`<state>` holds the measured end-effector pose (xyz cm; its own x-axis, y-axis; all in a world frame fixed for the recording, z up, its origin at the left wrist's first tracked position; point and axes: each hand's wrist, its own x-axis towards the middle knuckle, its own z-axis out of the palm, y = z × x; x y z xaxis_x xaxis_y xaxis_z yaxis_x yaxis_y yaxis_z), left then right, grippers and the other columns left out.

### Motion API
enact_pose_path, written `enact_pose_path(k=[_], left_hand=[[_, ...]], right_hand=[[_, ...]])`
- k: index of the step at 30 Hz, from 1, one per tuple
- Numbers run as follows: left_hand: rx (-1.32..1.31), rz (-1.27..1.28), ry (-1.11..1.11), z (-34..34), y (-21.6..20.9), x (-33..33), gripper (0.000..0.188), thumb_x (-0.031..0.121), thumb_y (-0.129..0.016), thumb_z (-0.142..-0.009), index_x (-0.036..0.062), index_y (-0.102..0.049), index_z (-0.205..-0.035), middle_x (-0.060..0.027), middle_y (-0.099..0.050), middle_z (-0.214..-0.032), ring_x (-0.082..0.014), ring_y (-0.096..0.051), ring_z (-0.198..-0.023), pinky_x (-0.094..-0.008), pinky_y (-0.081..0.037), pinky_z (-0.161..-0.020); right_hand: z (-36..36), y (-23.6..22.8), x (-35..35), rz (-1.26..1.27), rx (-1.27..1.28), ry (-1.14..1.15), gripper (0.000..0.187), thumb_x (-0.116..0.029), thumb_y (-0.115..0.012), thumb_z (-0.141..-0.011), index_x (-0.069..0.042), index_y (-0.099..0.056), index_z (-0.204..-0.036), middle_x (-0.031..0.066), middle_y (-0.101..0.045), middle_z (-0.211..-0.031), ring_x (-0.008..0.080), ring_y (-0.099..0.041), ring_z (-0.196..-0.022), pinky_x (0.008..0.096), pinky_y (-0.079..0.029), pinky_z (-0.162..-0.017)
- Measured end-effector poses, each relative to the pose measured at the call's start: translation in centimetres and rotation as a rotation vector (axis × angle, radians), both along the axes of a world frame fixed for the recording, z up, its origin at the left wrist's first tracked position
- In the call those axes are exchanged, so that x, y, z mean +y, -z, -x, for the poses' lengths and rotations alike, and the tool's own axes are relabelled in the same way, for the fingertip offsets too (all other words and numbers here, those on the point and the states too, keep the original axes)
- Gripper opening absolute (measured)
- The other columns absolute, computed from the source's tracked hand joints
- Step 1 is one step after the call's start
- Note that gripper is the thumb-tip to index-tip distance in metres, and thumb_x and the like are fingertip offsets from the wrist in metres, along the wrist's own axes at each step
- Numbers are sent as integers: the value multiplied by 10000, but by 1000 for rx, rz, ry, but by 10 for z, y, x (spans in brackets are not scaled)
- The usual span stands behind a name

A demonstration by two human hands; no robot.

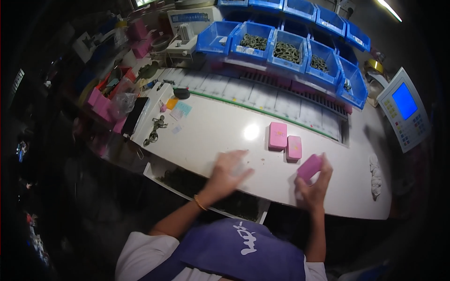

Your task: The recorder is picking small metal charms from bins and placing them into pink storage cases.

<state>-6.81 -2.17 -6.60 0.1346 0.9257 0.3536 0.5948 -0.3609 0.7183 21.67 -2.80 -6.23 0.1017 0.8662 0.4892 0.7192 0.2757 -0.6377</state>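
While the white tabletop [220, 126] is taking up most of the view, the rest is sitting on or around it. Blue bins [281, 44] are lining the far edge in two rows; several are holding dark ring-shaped parts [287, 51], too small to identify further. A control panel [404, 108] with a blue screen is standing at the far right, tilted toward the person. Pink trays [105, 100] are crowding the left end, with a crumpled clear bag [123, 102] lying against them and a black flat slab [135, 115] just beside it. A white rag [375, 175] is lying near the right edge.

Left hand [228, 169] is lying low over the tabletop near the front edge, fingers spread apart, blurred, so I cannot tell whether it is touching anything; nothing visible in it. A thin bracelet [200, 203] is sitting on that wrist.

Right hand [315, 180] is clamped on a pink box [309, 167], fingers wrapping its far side, thumb on the near side, box tilted and lifted just off the tabletop near the front right.

Two more pink boxes [277, 135] [294, 147] are lying flat side by side, touching or nearly so, just beyond the held one. Small dark metal pieces [156, 127] are lying near the left edge, with a few paper slips [180, 110] beyond them.
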Motion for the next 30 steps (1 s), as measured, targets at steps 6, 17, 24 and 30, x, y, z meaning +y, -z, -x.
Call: enact_pose_path(k=[6,17,24,30], left_hand=[[-273,299,236,-72,-9,-4,528,55,-716,-778,8,-582,-1287,-151,-657,-1120,-241,-665,-892,-337,-548,-796],[-256,147,200,-57,1,-6,467,84,-811,-735,33,-615,-1156,-115,-644,-1010,-244,-685,-840,-334,-567,-716],[-267,110,205,-59,-2,-2,438,67,-782,-744,39,-609,-1145,-124,-637,-1019,-278,-682,-857,-351,-565,-730],[-171,79,282,-63,-10,4,428,66,-749,-746,42,-601,-1148,-133,-630,-1034,-318,-668,-875,-378,-561,-746]], right_hand=[[59,22,-19,-231,-382,-297,749,-24,-688,-751,33,-423,-1449,200,-490,-1368,364,-501,-1207,445,-453,-1017],[54,-6,-21,120,308,-490,526,-28,-711,-860,24,-558,-1360,193,-659,-1156,257,-695,-1008,350,-569,-859],[54,-19,-18,228,390,-471,491,-69,-686,-876,33,-567,-1341,208,-616,-1215,258,-675,-999,344,-568,-868],[39,-22,-6,538,540,-455,499,-103,-667,-911,25,-549,-1379,148,-658,-1177,177,-654,-1001,315,-544,-887]])
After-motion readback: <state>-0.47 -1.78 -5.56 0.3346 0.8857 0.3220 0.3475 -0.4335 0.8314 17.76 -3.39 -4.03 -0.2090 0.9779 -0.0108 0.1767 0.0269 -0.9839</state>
